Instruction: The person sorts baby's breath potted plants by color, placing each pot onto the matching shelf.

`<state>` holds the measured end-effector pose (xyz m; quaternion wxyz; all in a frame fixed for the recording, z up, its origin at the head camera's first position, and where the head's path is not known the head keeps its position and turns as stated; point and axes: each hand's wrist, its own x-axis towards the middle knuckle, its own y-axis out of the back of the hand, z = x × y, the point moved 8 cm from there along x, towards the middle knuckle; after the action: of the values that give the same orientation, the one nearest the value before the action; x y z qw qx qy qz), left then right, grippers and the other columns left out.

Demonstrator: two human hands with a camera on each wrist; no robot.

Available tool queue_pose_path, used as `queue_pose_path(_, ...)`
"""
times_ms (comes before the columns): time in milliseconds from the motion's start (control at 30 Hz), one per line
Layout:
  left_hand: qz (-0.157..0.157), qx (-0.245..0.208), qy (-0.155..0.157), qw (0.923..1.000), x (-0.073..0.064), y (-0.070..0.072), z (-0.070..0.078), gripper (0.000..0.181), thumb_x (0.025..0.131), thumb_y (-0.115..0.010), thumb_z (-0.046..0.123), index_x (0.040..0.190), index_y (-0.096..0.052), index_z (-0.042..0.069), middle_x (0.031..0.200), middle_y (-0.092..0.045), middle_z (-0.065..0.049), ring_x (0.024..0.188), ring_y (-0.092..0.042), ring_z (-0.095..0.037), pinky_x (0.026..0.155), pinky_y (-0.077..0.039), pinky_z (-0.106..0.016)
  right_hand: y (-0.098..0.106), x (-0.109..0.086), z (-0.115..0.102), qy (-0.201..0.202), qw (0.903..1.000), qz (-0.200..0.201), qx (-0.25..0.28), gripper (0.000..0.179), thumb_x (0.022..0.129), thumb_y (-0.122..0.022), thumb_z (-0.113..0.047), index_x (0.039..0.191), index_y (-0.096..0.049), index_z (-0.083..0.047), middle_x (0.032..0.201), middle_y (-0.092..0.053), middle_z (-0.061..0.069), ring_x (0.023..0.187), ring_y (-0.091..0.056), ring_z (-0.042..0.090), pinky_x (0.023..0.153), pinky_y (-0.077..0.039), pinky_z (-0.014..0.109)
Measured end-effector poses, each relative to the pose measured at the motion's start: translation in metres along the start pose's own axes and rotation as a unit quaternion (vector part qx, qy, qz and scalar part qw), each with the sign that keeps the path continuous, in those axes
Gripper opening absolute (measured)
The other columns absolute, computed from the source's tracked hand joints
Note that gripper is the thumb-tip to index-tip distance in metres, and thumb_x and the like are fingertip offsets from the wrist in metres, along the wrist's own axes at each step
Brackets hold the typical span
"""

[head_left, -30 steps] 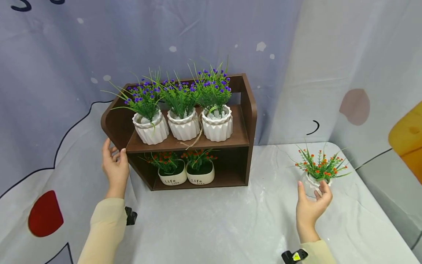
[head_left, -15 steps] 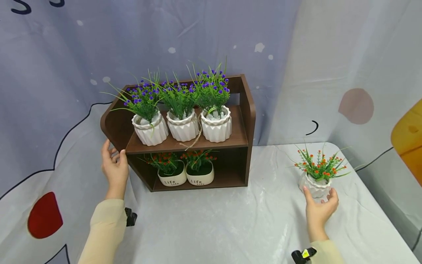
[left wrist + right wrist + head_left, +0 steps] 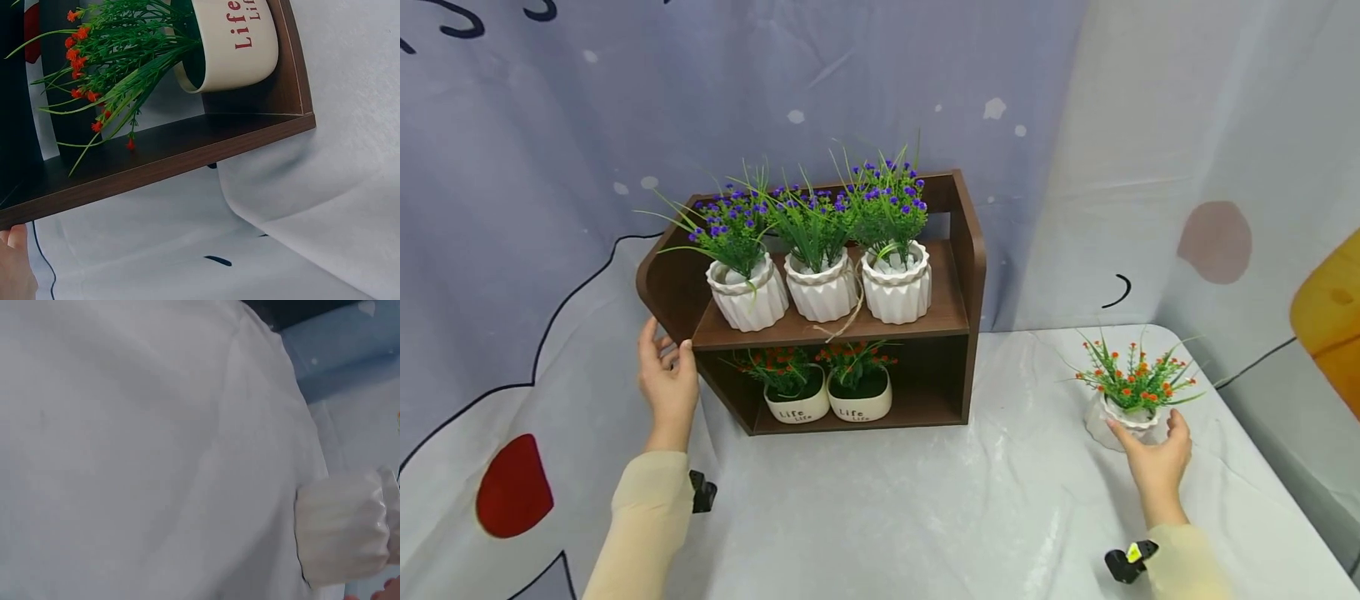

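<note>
My left hand [image 3: 668, 387] rests against the left side of a dark brown two-tier wooden shelf [image 3: 831, 336], thumb at its front edge and fingers along the outer side. In the left wrist view its fingertips [image 3: 15, 236] touch the panel's edge. My right hand [image 3: 1159, 467] is at the front right of a white ribbed flowerpot [image 3: 1099, 421] with orange flowers, which stands on the table. Its thumb and fingers spread about the pot's near side. The right wrist view shows the pot [image 3: 340, 531] lying close above the fingertips [image 3: 390, 590].
Three white pots with purple flowers [image 3: 822, 287] line the upper shelf. Below stand two cream "Life" pots [image 3: 860, 406] with orange-red flowers, at the left and middle. A white cloth covers the table [image 3: 925, 500]; patterned curtains [image 3: 850, 75] hang behind and at the right.
My right hand has shifted rightward along the near side of the orange-flowered pot, from its front to its front right. The left hand and the shelf stay as they were.
</note>
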<state>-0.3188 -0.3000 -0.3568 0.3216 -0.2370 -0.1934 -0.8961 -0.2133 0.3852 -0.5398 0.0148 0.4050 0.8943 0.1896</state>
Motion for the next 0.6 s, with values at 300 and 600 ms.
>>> queue_pose_path(300,0.009,-0.012,-0.014,0.9998,0.001,0.000,-0.001,0.050,0.091,-0.057,0.000,0.139,-0.044,0.008,0.096,-0.044,0.017,0.076,-0.051,0.013,0.066,-0.042,-0.005,-0.003,0.020,0.007,0.014,0.9932,-0.107,-0.045,0.092,0.079,-0.076,-0.021,0.147,-0.019,0.006,0.147,-0.025,0.034,0.135,-0.024,0.048,0.110,-0.022,0.060)
queue_pose_path(600,0.004,-0.016,-0.008,0.9998,0.001,-0.003,-0.001,0.051,0.090,-0.057,-0.001,0.139,-0.044,0.007,0.095,-0.044,0.017,0.077,-0.053,0.008,0.066,-0.043,-0.006,-0.005,0.026,0.008,0.024,0.9924,-0.116,-0.034,0.083,0.079,-0.076,-0.015,0.142,-0.027,0.009,0.139,-0.035,0.034,0.128,-0.032,0.045,0.108,-0.025,0.057)
